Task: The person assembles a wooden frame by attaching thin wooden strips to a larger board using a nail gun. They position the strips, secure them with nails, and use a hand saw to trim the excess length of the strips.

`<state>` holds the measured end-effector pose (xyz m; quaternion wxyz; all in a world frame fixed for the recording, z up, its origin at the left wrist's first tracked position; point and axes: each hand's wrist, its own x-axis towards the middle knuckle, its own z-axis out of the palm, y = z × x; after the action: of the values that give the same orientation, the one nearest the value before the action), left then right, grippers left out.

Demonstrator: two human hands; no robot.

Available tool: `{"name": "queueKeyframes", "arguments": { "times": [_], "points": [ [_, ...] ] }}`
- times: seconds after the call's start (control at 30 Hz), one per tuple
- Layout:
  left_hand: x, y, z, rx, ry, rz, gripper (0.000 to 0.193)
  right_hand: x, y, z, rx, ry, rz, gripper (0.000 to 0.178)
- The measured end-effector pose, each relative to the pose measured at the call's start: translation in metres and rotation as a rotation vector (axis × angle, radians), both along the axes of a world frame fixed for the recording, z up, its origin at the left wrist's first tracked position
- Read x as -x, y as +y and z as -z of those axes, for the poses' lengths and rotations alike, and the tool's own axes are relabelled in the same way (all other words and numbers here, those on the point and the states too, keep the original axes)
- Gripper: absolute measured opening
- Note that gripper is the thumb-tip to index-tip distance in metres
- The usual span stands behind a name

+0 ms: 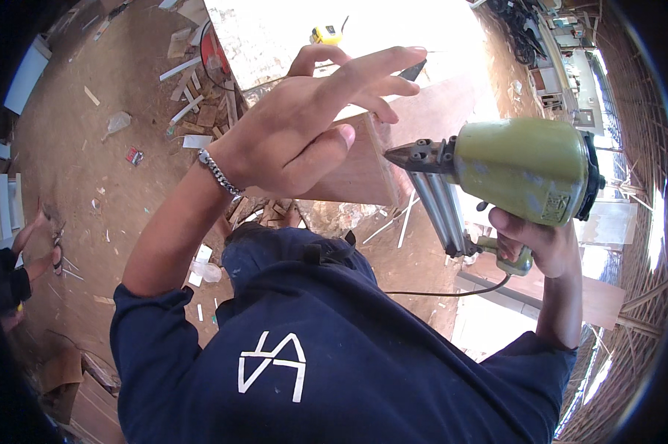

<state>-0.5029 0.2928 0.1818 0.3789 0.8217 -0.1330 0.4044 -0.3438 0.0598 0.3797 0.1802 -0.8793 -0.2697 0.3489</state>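
Note:
A green pneumatic nail gun (522, 166) with a silver magazine is gripped by its handle in my right hand (542, 243). Its dark nose points left and meets, or nearly meets, the edge of a reddish-brown wooden panel (363, 177). Over that panel's upper edge hovers my left hand (297, 122), fingers spread and holding nothing; whether its palm side touches the wood is hidden. Just beyond my left fingertips shows a small dark object (414, 70), partly covered. Another flat wooden board (448, 103) joins the panel behind the nose.
A yellow tape measure (326, 34) lies on the brightly lit work table (263, 29). From the nail gun's handle trails a black hose (452, 294). Wood offcuts (193, 96) litter the dirt floor. At far left are another person's legs (34, 251).

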Motion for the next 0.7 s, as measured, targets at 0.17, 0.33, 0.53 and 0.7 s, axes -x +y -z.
{"name": "queueKeyframes", "arguments": {
  "times": [0.17, 0.33, 0.53, 0.7],
  "points": [
    [-0.0011, 0.001, -0.0014, 0.059, 0.033, 0.028, 0.083, 0.0025, 0.0012, 0.0022, -0.03, -0.015, -0.031, 0.03],
    [-0.0005, 0.0032, -0.0034, 0.048, 0.052, 0.024, 0.084, 0.0029, 0.0011, 0.0019, -0.021, 0.027, -0.017, 0.028],
    [-0.0004, 0.0021, -0.0047, 0.054, 0.058, 0.005, 0.084, 0.0055, -0.0003, 0.0013, 0.012, -0.01, -0.032, 0.029],
    [-0.0003, 0.0014, -0.0057, 0.031, 0.067, -0.008, 0.084, 0.0079, -0.0012, 0.0002, 0.036, -0.014, -0.013, 0.029]
  ]
}}
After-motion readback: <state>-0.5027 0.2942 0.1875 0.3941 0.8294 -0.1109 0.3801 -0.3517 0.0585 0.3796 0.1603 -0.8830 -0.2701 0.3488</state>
